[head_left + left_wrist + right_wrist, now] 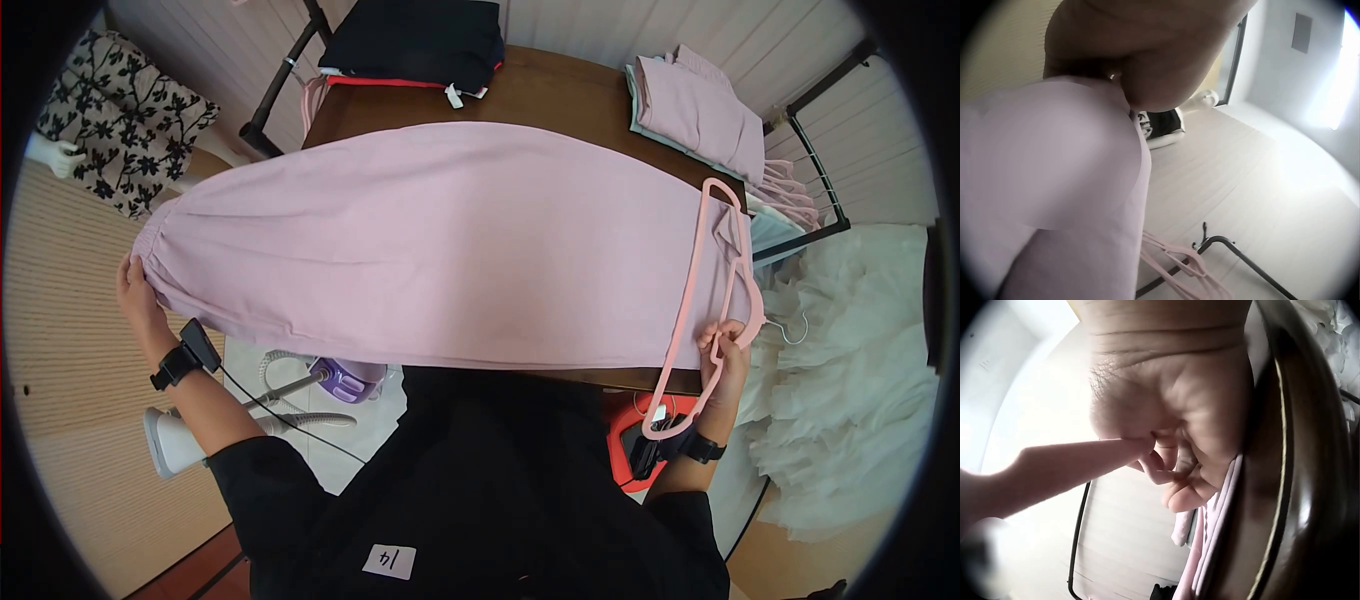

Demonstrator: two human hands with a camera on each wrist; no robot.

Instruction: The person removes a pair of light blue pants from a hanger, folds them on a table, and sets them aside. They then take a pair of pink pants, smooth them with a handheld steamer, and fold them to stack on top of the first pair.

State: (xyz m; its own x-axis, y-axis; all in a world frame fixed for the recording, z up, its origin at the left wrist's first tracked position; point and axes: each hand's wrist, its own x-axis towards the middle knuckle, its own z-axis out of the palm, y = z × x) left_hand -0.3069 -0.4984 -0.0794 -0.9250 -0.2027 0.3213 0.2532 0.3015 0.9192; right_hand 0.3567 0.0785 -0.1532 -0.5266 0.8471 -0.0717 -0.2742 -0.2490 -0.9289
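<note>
A long pale pink garment (450,250) with a gathered elastic end lies spread across the dark wooden table (570,85). My left hand (143,300) pinches the gathered end at the far left, past the table's edge. Pink cloth (1097,250) hangs below that hand in the left wrist view. At the garment's wide right end, my right hand (730,362) grips a pink plastic hanger (757,300). The hanger lies tilted over the cloth, its metal hook pointing right. In the right wrist view the curled fingers (1185,500) are right by the cloth at the table edge.
Folded dark clothes (410,45) and folded pink clothes (700,115) sit along the back. Black rack bars (820,165) flank the table, pink hangers (790,190) at right. Nearby are a purple steamer (347,380), a red bin (622,440), a white ruffled dress (850,380) and a mannequin's floral garment (120,110).
</note>
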